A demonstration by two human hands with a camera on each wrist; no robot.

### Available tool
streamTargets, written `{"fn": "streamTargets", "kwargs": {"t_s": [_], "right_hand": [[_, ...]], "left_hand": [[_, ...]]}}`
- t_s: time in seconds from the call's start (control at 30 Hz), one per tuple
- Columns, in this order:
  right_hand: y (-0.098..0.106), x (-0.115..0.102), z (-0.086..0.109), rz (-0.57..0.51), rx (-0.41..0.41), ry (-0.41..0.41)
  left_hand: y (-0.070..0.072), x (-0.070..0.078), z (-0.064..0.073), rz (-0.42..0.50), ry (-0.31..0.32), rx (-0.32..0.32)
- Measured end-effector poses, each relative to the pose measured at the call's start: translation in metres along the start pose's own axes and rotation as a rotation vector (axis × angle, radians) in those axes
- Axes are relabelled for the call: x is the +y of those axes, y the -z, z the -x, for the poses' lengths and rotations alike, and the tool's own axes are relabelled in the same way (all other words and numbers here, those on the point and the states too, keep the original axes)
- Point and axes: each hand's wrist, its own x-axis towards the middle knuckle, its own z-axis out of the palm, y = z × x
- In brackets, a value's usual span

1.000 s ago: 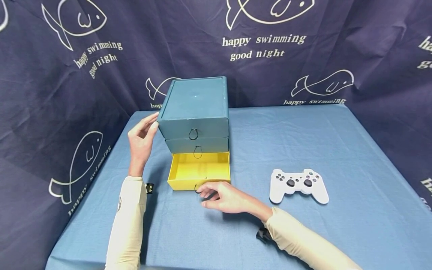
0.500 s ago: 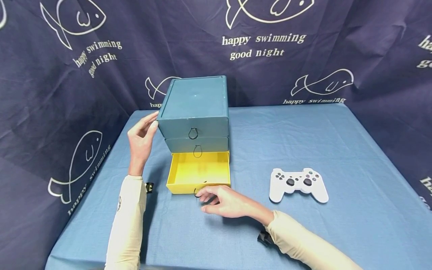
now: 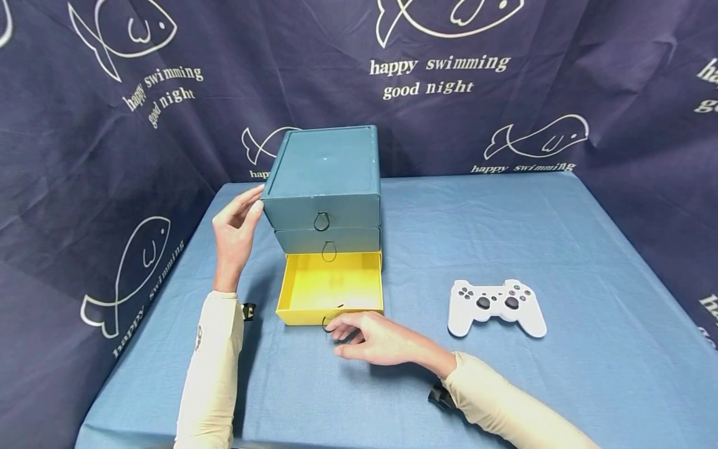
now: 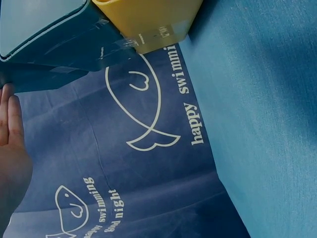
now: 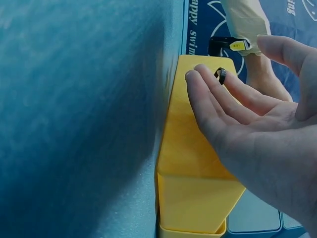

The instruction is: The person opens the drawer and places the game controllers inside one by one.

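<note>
A blue drawer cabinet [image 3: 322, 162] stands toward the back of the table, its upper two drawer fronts closed. The yellow bottom drawer [image 3: 331, 284] is pulled out, its bare floor showing. My right hand [image 3: 373, 337] is at the drawer's front, a finger hooked in the black loop handle [image 5: 221, 75]; the thumb stands apart. My left hand [image 3: 234, 234] rests against the cabinet's upper left front corner. Its fingers [image 4: 15, 121] lie straight along the side in the left wrist view.
A white game controller [image 3: 496, 308] lies on the blue tablecloth [image 3: 533, 237], right of the drawer. Dark blue fabric [image 3: 437, 125] with fish drawings hangs behind and along the sides. Black loops [image 3: 321, 222] hang on the upper drawer fronts.
The yellow drawer has slid out a little farther toward me, with my right hand moving along at its loop. My left hand and the controller stay put.
</note>
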Motion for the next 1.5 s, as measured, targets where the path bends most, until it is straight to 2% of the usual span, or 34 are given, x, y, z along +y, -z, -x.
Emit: {"fn": "streamTargets", "kwargs": {"t_s": [0.2,0.43,0.77,1.07,1.27,1.5], "right_hand": [[0.000,0.000,0.002,0.006,-0.005,-0.002],[0.000,-0.002,0.002,0.001,-0.012,-0.015],[0.001,0.000,0.010,-0.069,-0.009,-0.015],[0.006,0.001,0.027,-0.105,0.021,0.014],[0.011,0.005,0.042,-0.122,0.058,0.077],[0.021,0.009,0.064,-0.097,0.121,0.096]], "left_hand": [[-0.001,0.002,0.000,0.009,0.008,0.007],[0.000,0.000,0.000,-0.002,-0.019,-0.007],[0.001,-0.001,0.001,-0.012,-0.004,0.003],[0.002,-0.001,0.002,-0.016,-0.004,0.000],[0.002,0.001,0.003,0.000,0.006,0.016],[0.000,0.001,0.001,-0.009,0.023,0.001]]}}
